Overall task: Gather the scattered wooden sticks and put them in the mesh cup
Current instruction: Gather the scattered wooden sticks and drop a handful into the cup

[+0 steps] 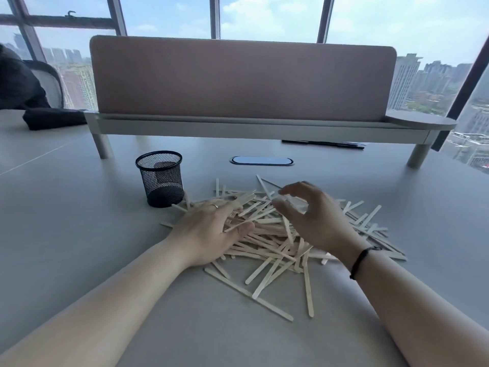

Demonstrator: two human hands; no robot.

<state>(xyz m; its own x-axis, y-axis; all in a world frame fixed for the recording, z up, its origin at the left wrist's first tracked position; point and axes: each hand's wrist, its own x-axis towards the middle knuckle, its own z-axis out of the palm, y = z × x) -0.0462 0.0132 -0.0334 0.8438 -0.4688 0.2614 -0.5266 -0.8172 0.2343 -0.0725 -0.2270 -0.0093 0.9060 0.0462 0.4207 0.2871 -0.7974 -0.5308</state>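
A loose heap of pale wooden sticks [267,250] lies spread over the grey table in front of me. A black mesh cup [160,179] stands upright just left of the heap's far end, and it looks empty. My left hand [209,229] rests palm-down on the left part of the heap, its fingers curled around a few sticks. My right hand [309,215] hovers over the middle of the heap with curved, spread fingers and nothing in its grasp; motion blur softens its fingertips.
A pink desk divider on a raised shelf [243,80] stands behind the cup. An oval cable port [262,160] is set in the table. Black cloth [53,117] lies far left, dark pens [322,143] under the shelf. Windows are beyond.
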